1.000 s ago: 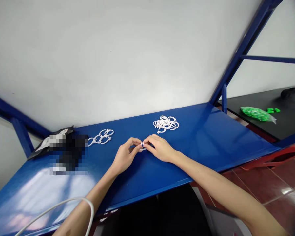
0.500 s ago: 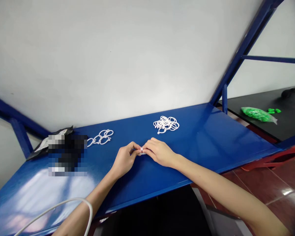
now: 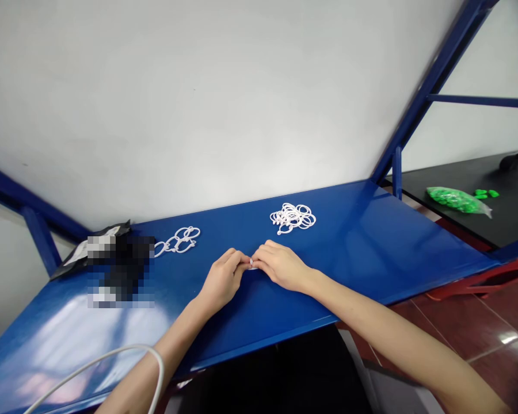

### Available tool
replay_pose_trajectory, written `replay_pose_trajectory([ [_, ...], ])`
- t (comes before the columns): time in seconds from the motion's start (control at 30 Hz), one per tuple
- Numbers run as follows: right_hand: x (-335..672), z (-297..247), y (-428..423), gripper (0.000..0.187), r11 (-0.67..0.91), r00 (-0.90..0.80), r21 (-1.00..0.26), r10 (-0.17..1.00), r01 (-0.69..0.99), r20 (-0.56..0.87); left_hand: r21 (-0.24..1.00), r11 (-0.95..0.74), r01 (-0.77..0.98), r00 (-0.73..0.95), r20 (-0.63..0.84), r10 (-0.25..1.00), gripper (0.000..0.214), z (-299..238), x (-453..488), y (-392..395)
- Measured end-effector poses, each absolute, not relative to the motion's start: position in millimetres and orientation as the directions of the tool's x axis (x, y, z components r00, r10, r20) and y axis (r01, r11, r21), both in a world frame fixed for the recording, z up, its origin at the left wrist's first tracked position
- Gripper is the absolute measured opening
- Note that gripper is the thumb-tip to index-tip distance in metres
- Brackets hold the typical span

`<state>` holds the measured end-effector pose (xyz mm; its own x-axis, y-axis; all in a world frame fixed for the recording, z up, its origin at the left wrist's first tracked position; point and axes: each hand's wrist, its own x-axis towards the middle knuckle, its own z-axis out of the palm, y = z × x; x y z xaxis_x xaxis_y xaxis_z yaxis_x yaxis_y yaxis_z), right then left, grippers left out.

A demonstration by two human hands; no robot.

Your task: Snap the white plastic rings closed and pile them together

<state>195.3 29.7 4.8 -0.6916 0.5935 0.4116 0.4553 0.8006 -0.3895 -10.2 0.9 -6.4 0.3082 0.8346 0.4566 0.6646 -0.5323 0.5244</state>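
Note:
My left hand (image 3: 223,280) and my right hand (image 3: 282,267) meet over the middle of the blue table (image 3: 336,253). Between their fingertips is a small white cord loop (image 3: 251,264), pinched from both sides. Fingers cover most of it, so its full shape is hidden. Beyond my right hand lies a heap of white cord loops (image 3: 292,218), each with a small knob or knot. A smaller group of similar loops (image 3: 183,240) rests farther to the left, behind my left hand.
Black plastic packages (image 3: 125,270), partly pixelated, lie at the table's left. A white cable (image 3: 125,348) arches over my left forearm. Blue metal posts (image 3: 418,98) frame the table. To the right, a bag of green pieces (image 3: 455,200) sits on a black table, near a red stool (image 3: 479,282).
My fingertips have drawn closer together around the white cord loop, and less of it shows. The whole view has shifted slightly.

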Motion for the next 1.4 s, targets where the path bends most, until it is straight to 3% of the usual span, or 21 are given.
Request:
replay_pose_trajectory([
  [0.1,197,6,38,0.015,0.74,-0.619,-0.465,0.667,0.487,0.414,0.496,-0.514,0.7,0.325,0.419,0.848,0.012,-4,-12,8],
  [0.2,207,9,51,0.016,0.692,-0.517,-0.485,0.722,0.535,0.46,0.399,-0.448,0.8,0.266,0.435,0.86,0.025,-3,-25,18],
  [0.33,233,8,77,0.018,0.585,-0.299,-0.39,0.754,0.711,0.584,0.212,-0.159,0.964,0.046,0.457,0.888,0.035,-4,-58,33],
  [0.47,258,0,99,0.02,0.459,-0.143,-0.371,0.762,0.807,0.631,-0.003,0.131,0.991,-0.12,0.393,0.912,0.042,-7,-82,42],
  [0.63,265,-4,103,0.023,0.412,-0.123,-0.409,0.81,0.814,0.573,-0.066,0.142,0.988,-0.116,0.296,0.948,0.034,-6,-86,44],
  [0.73,257,2,93,0.022,0.442,-0.125,-0.423,0.794,0.791,0.595,0.026,0.091,0.996,-0.094,0.267,0.959,0.029,-4,-84,42],
  [0.93,229,10,63,0.016,0.651,-0.293,-0.389,0.689,0.652,0.664,0.395,-0.07,0.916,-0.082,0.356,0.931,0.022,6,-63,30],
  [1.03,215,9,49,0.014,0.731,-0.416,-0.414,0.662,0.542,0.623,0.573,-0.18,0.8,-0.057,0.37,0.927,0.023,13,-47,22],
  [1.13,204,9,38,0.016,0.757,-0.516,-0.465,0.653,0.459,0.554,0.752,-0.252,0.609,0.045,0.284,0.958,0.03,19,-30,12],
  [1.27,198,10,30,0.019,0.712,-0.574,-0.55,0.691,0.437,0.439,0.867,-0.264,0.423,0.235,0.177,0.956,0.028,18,-13,2],
  [1.4,197,11,30,0.013,0.664,-0.587,-0.603,0.722,0.441,0.366,0.936,-0.199,0.291,0.237,0.131,0.963,0.024,14,-7,0],
])
